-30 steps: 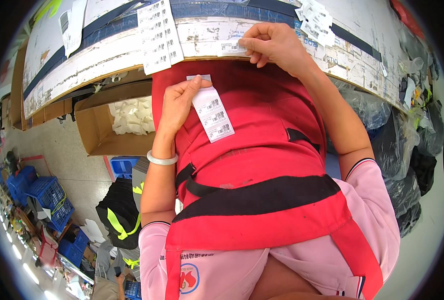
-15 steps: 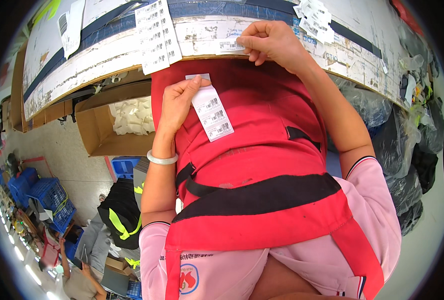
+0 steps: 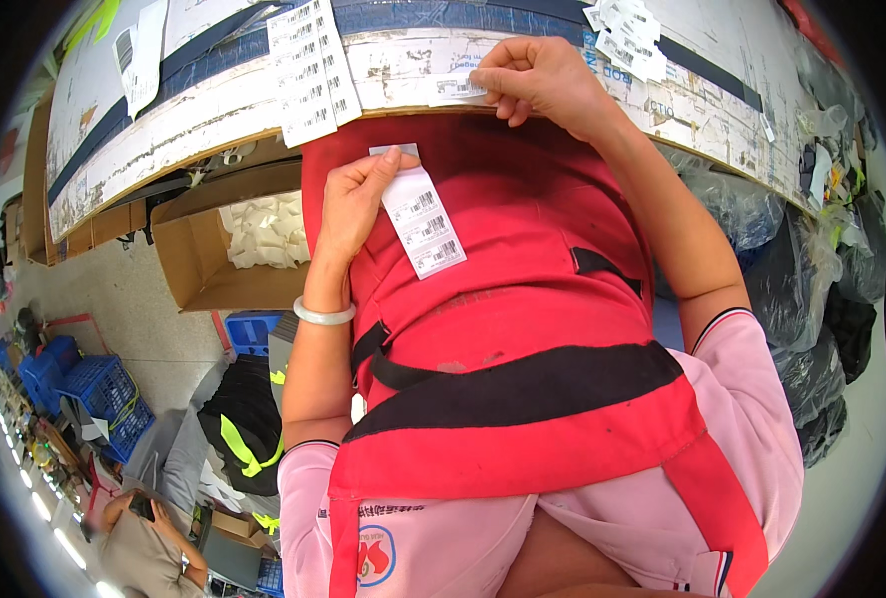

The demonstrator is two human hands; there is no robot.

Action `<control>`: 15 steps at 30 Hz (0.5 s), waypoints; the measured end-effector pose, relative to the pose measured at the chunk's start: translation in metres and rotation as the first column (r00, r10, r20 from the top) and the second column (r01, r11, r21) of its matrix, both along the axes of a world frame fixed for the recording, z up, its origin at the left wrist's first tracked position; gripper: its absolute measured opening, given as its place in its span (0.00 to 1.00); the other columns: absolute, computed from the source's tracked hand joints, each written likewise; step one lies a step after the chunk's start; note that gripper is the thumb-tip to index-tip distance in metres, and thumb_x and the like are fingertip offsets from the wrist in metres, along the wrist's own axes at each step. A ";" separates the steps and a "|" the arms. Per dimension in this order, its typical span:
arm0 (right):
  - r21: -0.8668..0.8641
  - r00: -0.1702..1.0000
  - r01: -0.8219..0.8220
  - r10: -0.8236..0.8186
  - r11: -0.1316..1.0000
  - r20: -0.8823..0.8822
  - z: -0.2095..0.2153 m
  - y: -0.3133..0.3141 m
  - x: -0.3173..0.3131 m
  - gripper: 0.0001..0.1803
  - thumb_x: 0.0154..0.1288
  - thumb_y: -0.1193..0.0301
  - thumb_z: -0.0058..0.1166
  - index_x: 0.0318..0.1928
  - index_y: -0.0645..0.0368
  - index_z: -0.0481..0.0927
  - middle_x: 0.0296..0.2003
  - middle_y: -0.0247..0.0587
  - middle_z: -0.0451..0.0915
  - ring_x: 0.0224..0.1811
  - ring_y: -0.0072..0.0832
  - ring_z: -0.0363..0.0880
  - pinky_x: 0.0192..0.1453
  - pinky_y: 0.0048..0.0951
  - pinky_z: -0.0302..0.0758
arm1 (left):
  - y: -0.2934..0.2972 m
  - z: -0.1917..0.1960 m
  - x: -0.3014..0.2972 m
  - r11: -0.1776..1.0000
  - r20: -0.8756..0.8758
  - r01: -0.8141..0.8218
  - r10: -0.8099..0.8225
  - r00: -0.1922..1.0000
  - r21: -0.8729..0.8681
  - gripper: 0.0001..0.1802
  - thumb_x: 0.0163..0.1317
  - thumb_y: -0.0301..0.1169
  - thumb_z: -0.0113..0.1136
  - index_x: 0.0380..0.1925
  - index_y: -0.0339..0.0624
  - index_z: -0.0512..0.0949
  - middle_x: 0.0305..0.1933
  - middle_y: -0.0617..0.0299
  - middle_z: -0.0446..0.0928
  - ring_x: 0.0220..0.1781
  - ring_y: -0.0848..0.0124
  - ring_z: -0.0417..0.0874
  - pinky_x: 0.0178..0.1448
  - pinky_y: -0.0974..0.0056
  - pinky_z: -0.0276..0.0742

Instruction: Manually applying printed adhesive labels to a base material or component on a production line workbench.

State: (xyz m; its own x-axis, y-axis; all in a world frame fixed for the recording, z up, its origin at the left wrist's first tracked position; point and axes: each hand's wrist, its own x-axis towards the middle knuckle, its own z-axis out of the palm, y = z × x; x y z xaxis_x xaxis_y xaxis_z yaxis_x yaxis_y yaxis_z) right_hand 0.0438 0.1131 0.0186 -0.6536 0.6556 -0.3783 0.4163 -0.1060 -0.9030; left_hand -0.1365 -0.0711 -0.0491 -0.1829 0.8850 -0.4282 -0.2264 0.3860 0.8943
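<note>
Between the thumb and fingers of my left hand [image 3: 363,197] hangs a short strip of white barcode labels [image 3: 424,221], held by its upper end in front of my red apron [image 3: 503,239]. My right hand [image 3: 538,85] pinches the right end of a single small barcode label [image 3: 456,89] at the near edge of the worktable [image 3: 393,75]. That label lies on or just above the worn white surface; which of the two I cannot tell. Left of it, a sheet of barcode labels [image 3: 308,75] reaches over the table's edge.
Loose white labels [image 3: 627,40] are piled at the table's back right, and a white paper slip [image 3: 141,60] lies far left. Below sits a cardboard box [image 3: 189,264] of pale pieces. Plastic bags [image 3: 792,269] crowd the right. A person [image 3: 144,548] is at lower left.
Both my hands stay nearly in place; the label in my right hand has shifted slightly left. At lower left, the other person's arms and body have moved.
</note>
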 end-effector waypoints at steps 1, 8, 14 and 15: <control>0.006 1.000 -0.001 0.001 1.000 0.005 0.000 0.000 0.000 0.11 0.62 0.66 0.59 0.35 0.62 0.79 0.22 0.32 0.78 0.21 0.16 0.76 0.24 0.16 0.75 | 0.000 0.000 0.000 1.000 0.001 -0.002 0.002 1.000 0.000 0.18 0.69 0.40 0.53 0.37 0.34 0.83 0.32 0.64 0.82 0.33 0.81 0.76 0.40 0.74 0.72; 0.106 0.999 -0.028 0.024 0.994 0.037 0.003 -0.005 -0.005 0.11 0.63 0.66 0.57 0.33 0.62 0.78 0.22 0.31 0.77 0.21 0.15 0.76 0.24 0.16 0.74 | 0.000 -0.001 -0.001 1.000 0.014 -0.002 0.002 1.000 0.002 0.18 0.68 0.39 0.53 0.37 0.34 0.83 0.33 0.64 0.82 0.34 0.81 0.76 0.40 0.75 0.72; 0.097 0.999 -0.036 0.032 0.995 0.038 0.004 -0.003 -0.002 0.11 0.64 0.65 0.56 0.34 0.62 0.78 0.22 0.32 0.77 0.21 0.16 0.76 0.24 0.16 0.74 | 0.000 -0.001 0.002 1.000 -0.005 -0.024 0.024 1.000 -0.011 0.18 0.68 0.39 0.53 0.37 0.34 0.83 0.32 0.64 0.81 0.33 0.81 0.76 0.40 0.75 0.72; 0.076 1.000 -0.022 0.021 0.997 0.012 0.004 -0.003 0.001 0.11 0.65 0.65 0.56 0.34 0.62 0.78 0.23 0.32 0.77 0.22 0.16 0.75 0.24 0.16 0.73 | 0.001 -0.001 0.002 1.000 0.001 -0.023 0.023 1.000 -0.019 0.18 0.68 0.39 0.53 0.37 0.34 0.83 0.32 0.64 0.81 0.33 0.81 0.76 0.40 0.75 0.72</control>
